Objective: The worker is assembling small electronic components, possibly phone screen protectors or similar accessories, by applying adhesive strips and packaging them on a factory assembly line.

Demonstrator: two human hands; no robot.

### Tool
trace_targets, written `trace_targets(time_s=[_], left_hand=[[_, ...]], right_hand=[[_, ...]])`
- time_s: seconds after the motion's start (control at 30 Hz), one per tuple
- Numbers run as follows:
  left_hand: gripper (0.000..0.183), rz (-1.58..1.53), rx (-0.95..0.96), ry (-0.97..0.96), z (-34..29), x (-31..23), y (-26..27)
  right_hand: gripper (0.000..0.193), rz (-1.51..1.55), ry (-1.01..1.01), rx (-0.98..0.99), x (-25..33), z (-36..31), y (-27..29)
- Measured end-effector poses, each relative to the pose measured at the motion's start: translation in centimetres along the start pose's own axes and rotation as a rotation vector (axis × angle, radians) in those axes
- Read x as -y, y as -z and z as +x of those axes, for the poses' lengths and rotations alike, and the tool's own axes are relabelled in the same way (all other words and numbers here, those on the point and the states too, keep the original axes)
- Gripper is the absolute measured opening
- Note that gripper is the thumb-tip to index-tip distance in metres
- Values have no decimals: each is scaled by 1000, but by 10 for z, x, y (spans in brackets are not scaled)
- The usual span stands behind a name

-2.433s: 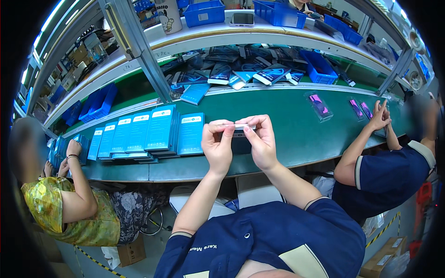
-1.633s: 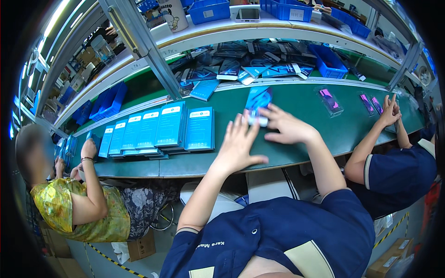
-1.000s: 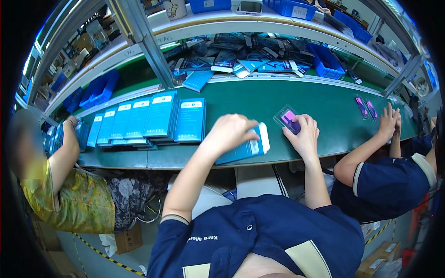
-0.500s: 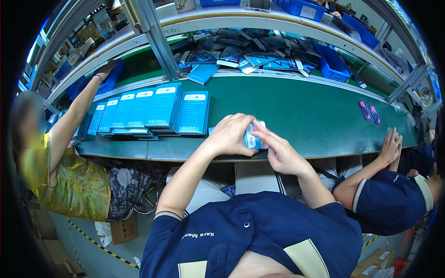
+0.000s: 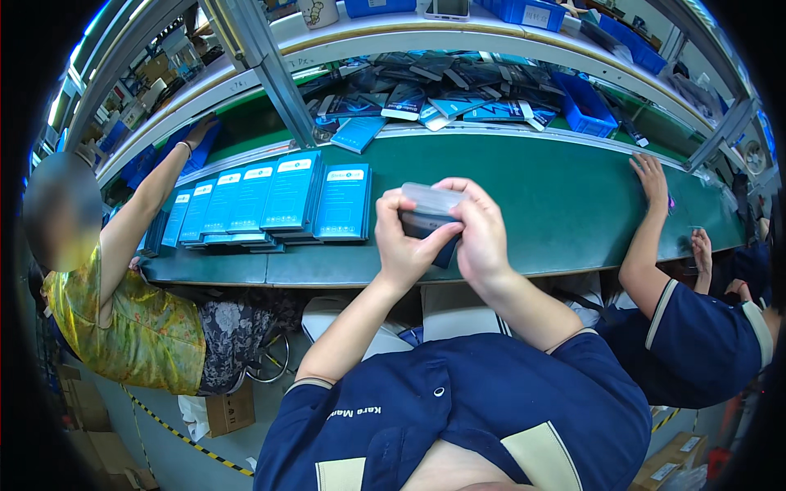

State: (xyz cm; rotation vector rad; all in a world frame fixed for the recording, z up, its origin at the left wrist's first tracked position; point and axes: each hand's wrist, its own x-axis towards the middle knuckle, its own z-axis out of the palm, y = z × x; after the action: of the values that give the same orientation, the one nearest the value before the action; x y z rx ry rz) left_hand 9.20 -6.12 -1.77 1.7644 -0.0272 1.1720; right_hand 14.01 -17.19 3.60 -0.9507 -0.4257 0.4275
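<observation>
Above the front part of the green worktable (image 5: 532, 180), both my hands grip a small flat package (image 5: 431, 201) with a pale, see-through-looking end and a dark side. It is tilted and blurred, so its exact kind is unclear. My left hand (image 5: 401, 245) has its fingers and thumb around the left side. From the right, my right hand (image 5: 481, 233) presses the thumb and fingers on it. To the left of my hands stand stacks of flat blue boxes (image 5: 288, 195), the nearest being a blue box stack (image 5: 342, 204).
Dark and blue packages (image 5: 409, 100) lie heaped behind the table, beside a blue bin (image 5: 585, 106). A metal post (image 5: 274, 82) and a shelf edge (image 5: 491, 45) frame that area. On the left, a co-worker's hand (image 5: 199, 131) reaches to a bin; another co-worker's hand (image 5: 651, 176) rests at right.
My hands have raised the package slightly away from me and turned it, so its blue-white face no longer shows. The right co-worker's arm has reached forward over the table.
</observation>
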Motion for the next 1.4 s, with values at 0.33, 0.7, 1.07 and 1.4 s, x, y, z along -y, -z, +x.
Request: trace_targets(time_s=[0.33,0.7,1.07,1.4], left_hand=[[31,-586,-18,332,7,-30,15],[20,-106,-2,-190,-7,5,16],[87,1112,274,44,22,-44,31],[55,1116,364,-34,29,-23,45]], right_hand=[[22,-616,679,83,-36,-9,21],[36,-395,765,218,-76,-5,44],[42,-1238,467,282,-76,148,76],[73,-1876,184,367,-81,188,55]])
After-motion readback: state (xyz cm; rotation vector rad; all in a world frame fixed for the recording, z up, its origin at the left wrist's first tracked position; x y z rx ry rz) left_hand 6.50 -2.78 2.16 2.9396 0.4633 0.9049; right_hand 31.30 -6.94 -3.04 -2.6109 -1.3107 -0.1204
